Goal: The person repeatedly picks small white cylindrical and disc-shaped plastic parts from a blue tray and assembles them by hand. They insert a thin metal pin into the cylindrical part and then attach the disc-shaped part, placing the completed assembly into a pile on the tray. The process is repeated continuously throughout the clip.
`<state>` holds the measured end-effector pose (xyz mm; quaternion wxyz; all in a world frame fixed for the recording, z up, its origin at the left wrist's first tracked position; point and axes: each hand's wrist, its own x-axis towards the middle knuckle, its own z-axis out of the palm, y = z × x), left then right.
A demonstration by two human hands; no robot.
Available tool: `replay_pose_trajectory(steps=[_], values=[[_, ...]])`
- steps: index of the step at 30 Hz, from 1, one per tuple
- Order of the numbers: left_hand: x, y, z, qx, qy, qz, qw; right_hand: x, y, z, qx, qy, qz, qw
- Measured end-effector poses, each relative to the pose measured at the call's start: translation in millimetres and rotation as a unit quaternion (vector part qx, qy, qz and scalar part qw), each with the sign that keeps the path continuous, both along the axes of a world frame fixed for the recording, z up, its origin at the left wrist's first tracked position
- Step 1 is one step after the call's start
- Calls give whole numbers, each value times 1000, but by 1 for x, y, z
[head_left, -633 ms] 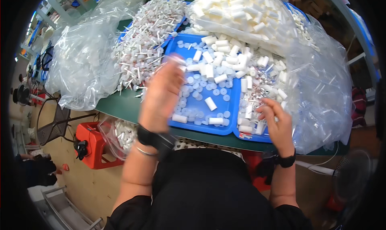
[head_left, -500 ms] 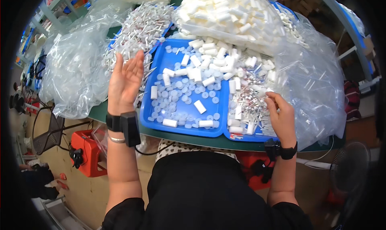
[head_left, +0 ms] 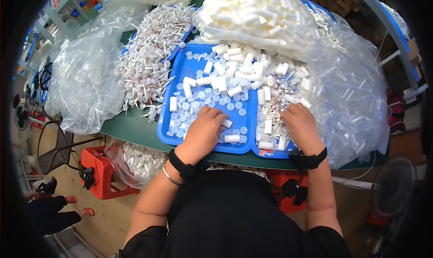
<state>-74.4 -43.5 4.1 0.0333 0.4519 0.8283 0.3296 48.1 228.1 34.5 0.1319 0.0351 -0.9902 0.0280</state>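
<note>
My left hand (head_left: 204, 131) is over the near part of a blue tray (head_left: 165, 131), fingers curled down and drawn together. Its fingertips are beside a short white cylinder (head_left: 227, 123), which they partly cover; what they pinch is hidden. Translucent round discs (head_left: 208, 98) and more white cylinders (head_left: 220, 84) lie around it in the tray. To the right, my right hand (head_left: 301, 126) reaches down with closed fingers at a pile of thin metallic pins (head_left: 276, 105) in the adjoining tray. Whatever is between those fingertips does not show.
A heap of white stems with discs (head_left: 151, 55) lies at the left. Behind the trays rests a large clear bag of white cylinders (head_left: 257, 21). Crumpled plastic bags (head_left: 83, 84) flank both sides. Below the table edge stand a red stool (head_left: 99, 172) and a fan (head_left: 394, 186).
My left hand has come from the stem heap, where it was open palm up, down into the blue tray and curled. My right hand has shifted left onto the pin pile.
</note>
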Motion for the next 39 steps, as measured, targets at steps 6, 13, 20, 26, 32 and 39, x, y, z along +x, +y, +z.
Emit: replay_pose_trajectory(steps=[6, 13, 20, 26, 32, 39], values=[[0, 2, 6, -45, 13, -16, 999, 13, -2, 22, -170, 57, -31, 983], [22, 29, 3, 32, 26, -42, 998, 26, -32, 31, -606, 14, -123, 785], [17, 39, -2, -4, -40, -42, 998, 22, -50, 20, -485, 25, -67, 871], [20, 36, 10, 208, -373, 17, 904, 29, -63, 24, -458, -20, -71, 886], [22, 22, 17, 320, -767, 5, 556, 27, -78, 28, -362, 9, -1, 932], [36, 20, 10, 344, -769, 28, 538, 24, -83, 35, -283, 32, 2, 958]])
